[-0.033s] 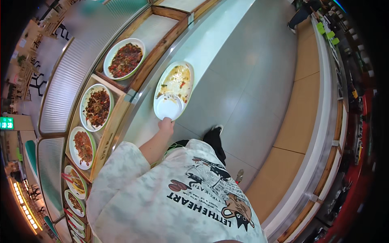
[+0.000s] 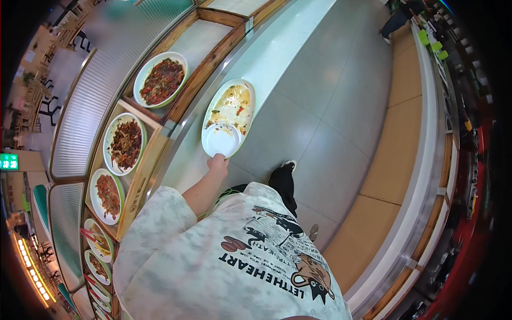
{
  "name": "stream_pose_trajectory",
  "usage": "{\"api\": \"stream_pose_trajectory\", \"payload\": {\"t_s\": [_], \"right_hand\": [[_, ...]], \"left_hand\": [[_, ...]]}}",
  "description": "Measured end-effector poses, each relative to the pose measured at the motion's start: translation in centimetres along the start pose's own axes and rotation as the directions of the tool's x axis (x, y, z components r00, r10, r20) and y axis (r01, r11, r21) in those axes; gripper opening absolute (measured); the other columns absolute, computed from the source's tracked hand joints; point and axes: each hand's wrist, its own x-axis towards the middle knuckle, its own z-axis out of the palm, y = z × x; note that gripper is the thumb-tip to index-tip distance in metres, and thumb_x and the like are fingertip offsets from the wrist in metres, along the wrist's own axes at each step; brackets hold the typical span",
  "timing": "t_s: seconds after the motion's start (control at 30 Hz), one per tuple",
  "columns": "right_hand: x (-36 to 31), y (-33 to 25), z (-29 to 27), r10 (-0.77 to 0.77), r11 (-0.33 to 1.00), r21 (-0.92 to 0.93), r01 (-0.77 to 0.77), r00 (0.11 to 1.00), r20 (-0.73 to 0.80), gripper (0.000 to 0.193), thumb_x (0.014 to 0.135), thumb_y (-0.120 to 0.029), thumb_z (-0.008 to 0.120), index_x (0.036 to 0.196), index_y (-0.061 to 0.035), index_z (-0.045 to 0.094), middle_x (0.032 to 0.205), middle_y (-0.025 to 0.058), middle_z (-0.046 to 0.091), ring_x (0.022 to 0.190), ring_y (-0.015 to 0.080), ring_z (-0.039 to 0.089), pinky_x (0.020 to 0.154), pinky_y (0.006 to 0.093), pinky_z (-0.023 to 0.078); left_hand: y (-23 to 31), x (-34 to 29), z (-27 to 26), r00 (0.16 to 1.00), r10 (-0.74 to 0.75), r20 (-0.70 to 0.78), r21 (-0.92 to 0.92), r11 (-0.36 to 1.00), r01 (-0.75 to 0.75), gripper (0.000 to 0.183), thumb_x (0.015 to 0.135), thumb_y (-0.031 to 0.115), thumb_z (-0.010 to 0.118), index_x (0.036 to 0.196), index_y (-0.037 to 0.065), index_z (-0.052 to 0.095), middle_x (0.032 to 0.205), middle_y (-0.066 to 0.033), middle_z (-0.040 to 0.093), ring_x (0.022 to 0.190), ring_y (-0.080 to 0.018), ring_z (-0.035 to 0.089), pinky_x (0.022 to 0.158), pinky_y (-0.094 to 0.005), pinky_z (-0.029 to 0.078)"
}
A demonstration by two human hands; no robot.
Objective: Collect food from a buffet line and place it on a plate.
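My left hand (image 2: 217, 161) grips the near end of a long oval serving dish (image 2: 210, 118), white inside with a pale green outer side. Oily sauce and a few red and green food scraps coat its far part. A small white bowl (image 2: 221, 140) sits inside the near end, close to my fingers. The dish is over the metal counter ledge and partly over the floor. My right hand is not in view. A small metallic, rounded thing (image 2: 313, 232) shows beside my shirt; what holds it is hidden.
Left of the ledge, wooden frames hold dishes of cooked food, including one dark red dish (image 2: 161, 80), a second dish (image 2: 126, 143) and a third (image 2: 108, 196). Ribbed glass panels (image 2: 88, 122) stand behind. Across the grey floor (image 2: 325, 122) runs a tan-fronted counter (image 2: 392, 138); a person (image 2: 397, 24) stands far off.
The counter dishes have shifted slightly left and down in view. My foot is a little farther forward. The oval dish stays in my left hand.
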Motion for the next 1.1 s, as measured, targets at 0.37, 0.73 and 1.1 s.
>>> {"api": "stream_pose_trajectory", "payload": {"t_s": [0.37, 0.73, 1.1], "right_hand": [[-3.8, 3.9, 7.3, -0.061, 0.998, 0.012, 0.06, 0.994, 0.092, 0.031, 0.074, -0.032, 0.063, 0.067, -0.002, 0.057, 0.052, 0.0058, 0.05, 0.041, 0.0131, 0.045, 0.036, 0.0272, 0.033], [-6.4, -11.5, 15.7, -0.467, 0.884, 0.09, 0.459, 0.866, 0.179, 0.031, 0.073, -0.029, 0.065, 0.07, 0.0003, 0.057, 0.053, 0.0041, 0.05, 0.038, 0.0098, 0.041, 0.034, 0.0252, 0.029], [-2.8, 4.8, 13.2, -0.099, 0.994, -0.029, 0.108, 0.973, 0.208, 0.033, 0.073, -0.033, 0.063, 0.066, -0.0014, 0.056, 0.054, 0.0076, 0.052, 0.043, 0.0163, 0.047, 0.041, 0.0323, 0.035]], "left_hand": [[9.7, 0.0, -8.9, 0.984, 0.166, -0.071, 0.096, 0.983, -0.159, 0.04, 0.066, -0.004, 0.046, 0.106, -0.011, 0.04, 0.107, -0.0191, 0.046, 0.094, -0.0302, 0.053, 0.078, -0.0373, 0.048], [7.9, 3.1, -7.9, 0.897, 0.383, -0.221, 0.394, 0.876, -0.277, 0.037, 0.064, 0.0, 0.049, 0.1, -0.008, 0.045, 0.099, -0.0198, 0.053, 0.088, -0.0265, 0.055, 0.072, -0.0309, 0.045], [9.1, 0.4, -8.4, 0.976, 0.187, -0.106, 0.071, 0.981, -0.181, 0.039, 0.067, -0.005, 0.044, 0.105, -0.007, 0.04, 0.104, -0.0171, 0.047, 0.089, -0.0281, 0.054, 0.068, -0.0324, 0.048]]}}
